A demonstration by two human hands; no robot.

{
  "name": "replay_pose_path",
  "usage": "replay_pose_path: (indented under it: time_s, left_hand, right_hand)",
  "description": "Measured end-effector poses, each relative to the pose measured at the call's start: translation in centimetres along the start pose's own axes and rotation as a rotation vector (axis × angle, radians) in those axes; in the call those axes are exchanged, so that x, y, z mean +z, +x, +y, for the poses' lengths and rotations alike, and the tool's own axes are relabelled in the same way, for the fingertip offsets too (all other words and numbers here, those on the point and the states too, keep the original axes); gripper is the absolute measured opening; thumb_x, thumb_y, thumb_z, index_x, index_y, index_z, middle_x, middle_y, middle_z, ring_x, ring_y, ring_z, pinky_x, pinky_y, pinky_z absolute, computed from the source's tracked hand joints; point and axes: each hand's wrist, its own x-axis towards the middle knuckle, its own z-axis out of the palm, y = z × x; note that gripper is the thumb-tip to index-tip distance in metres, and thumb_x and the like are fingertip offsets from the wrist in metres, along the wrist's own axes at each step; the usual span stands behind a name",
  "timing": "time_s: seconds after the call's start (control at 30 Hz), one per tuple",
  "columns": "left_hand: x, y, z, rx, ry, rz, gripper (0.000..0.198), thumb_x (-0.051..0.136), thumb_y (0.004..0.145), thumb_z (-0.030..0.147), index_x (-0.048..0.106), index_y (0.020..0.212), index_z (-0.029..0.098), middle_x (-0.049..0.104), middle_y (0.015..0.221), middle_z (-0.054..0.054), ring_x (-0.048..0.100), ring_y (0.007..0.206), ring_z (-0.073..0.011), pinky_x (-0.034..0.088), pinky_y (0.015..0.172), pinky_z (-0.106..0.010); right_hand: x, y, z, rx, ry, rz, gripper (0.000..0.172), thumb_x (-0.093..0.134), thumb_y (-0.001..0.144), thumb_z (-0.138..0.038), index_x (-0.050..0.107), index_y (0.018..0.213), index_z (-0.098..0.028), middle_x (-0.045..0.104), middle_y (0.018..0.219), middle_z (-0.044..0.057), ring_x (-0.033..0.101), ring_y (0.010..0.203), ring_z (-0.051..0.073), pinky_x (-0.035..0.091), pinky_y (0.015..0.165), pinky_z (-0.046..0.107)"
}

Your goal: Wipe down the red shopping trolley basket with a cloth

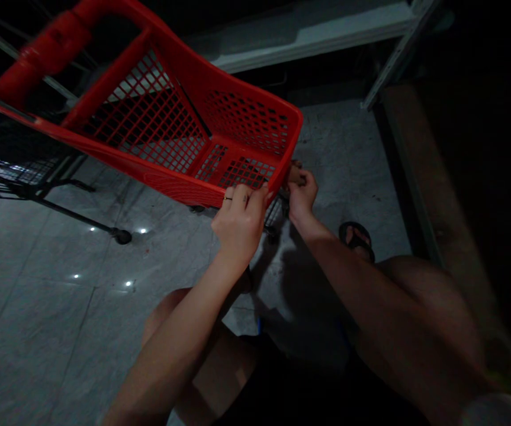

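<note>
**Item 1:** a red moulded-plastic shopping basket (148, 171) with gridded mesh walls and a rounded red handle bar (46, 50). It lies tilted across my view, with its near corner at my hands and the handle end out at 10 o'clock. I cannot tell what, if anything, bears its weight besides my hands.

**Item 2:** my left hand (237, 225), a thin dark ring on one finger. The fingers are curled closed over the lower rim of the basket, gripping it, with the thumb out of sight.

**Item 3:** my right hand (302, 195), at 2 o'clock from the left hand. The fingers are bunched at the basket's corner, partly hidden behind it. I cannot tell how far they are closed or what they have hold of.

**Current step:** both hands are at the basket's near edge, bearing on the rim and corner.

**Surroundings:** a black wire cart frame (15, 171) stands at 9 o'clock, with a black caster wheel (122, 236) on the floor. The floor is grey veined stone tile (60, 331), with ceiling lights reflected in it. A black sandal (356, 239) sits at 4 o'clock, a brown wooden beam (433, 177) at 3 o'clock, and a white metal shelf (304, 41) at 12 o'clock.
</note>
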Motion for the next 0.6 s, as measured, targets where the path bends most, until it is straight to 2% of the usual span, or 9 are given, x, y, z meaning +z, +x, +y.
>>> replay_pose_path:
  time_s: [0.13, 0.23, 0.33, 0.4, 0.5, 0.6]
  left_hand:
    - [0.6, 1.0, 0.3, -0.06, -0.013, -0.037, 0.022, 0.061, 0.108, 0.037, 0.081, 0.107, 0.027, 0.072, 0.093, -0.008, 0.067, 0.095, -0.0248, 0.049, 0.072, -0.033]
    - [0.9, 1.9, 1.1, -0.139, -0.052, -0.075, 0.018, 0.063, 0.107, 0.033, 0.081, 0.107, 0.027, 0.073, 0.099, -0.009, 0.067, 0.1, -0.0269, 0.052, 0.073, -0.033]
    - [0.7, 2.7, 1.6, -0.178, -0.133, -0.141, 0.019, 0.063, 0.107, 0.029, 0.082, 0.108, 0.027, 0.074, 0.104, -0.009, 0.067, 0.106, -0.0277, 0.054, 0.078, -0.034]
    - [0.2, 3.1, 1.0, -0.119, -0.211, -0.175, 0.02, 0.063, 0.107, 0.029, 0.082, 0.111, 0.028, 0.077, 0.105, -0.007, 0.068, 0.106, -0.0254, 0.056, 0.083, -0.033]
    - [-0.7, 3.8, -1.7, 0.072, -0.337, -0.208, 0.026, 0.061, 0.108, 0.026, 0.078, 0.127, 0.029, 0.079, 0.118, -0.005, 0.07, 0.117, -0.0217, 0.055, 0.101, -0.034]
    - [-1.3, 4.5, -6.0, 0.159, -0.309, -0.21, 0.036, 0.067, 0.104, 0.027, 0.071, 0.14, 0.03, 0.074, 0.141, -0.008, 0.06, 0.143, -0.026, 0.044, 0.123, -0.048]
  right_hand:
    - [-1.0, -9.2, 1.0, 0.006, 0.0, -0.075, 0.023, 0.064, 0.065, -0.022, 0.064, 0.088, -0.025, 0.067, 0.095, -0.001, 0.063, 0.091, 0.017, 0.055, 0.088, 0.031]
    - [-0.8, -12.2, 0.3, 0.123, 0.065, -0.145, 0.024, 0.069, 0.067, -0.029, 0.061, 0.089, -0.026, 0.068, 0.097, 0.0, 0.063, 0.086, 0.017, 0.056, 0.078, 0.029]
    - [-0.3, -11.1, -1.6, 0.185, 0.119, -0.161, 0.027, 0.069, 0.068, -0.026, 0.061, 0.094, -0.025, 0.068, 0.095, -0.001, 0.062, 0.082, 0.015, 0.056, 0.075, 0.027]
    - [-0.2, -9.1, -3.3, 0.166, 0.121, -0.143, 0.031, 0.067, 0.067, -0.02, 0.063, 0.097, -0.024, 0.069, 0.096, -0.002, 0.063, 0.084, 0.014, 0.057, 0.079, 0.027]
    - [-0.7, -5.7, -6.3, 0.074, 0.092, -0.144, 0.034, 0.067, 0.066, -0.013, 0.066, 0.099, -0.023, 0.069, 0.096, -0.004, 0.065, 0.087, 0.013, 0.057, 0.085, 0.027]
    - [-1.0, -3.1, -9.7, -0.112, 0.029, -0.161, 0.034, 0.069, 0.068, -0.01, 0.07, 0.099, -0.025, 0.071, 0.097, -0.005, 0.066, 0.093, 0.013, 0.057, 0.095, 0.03]
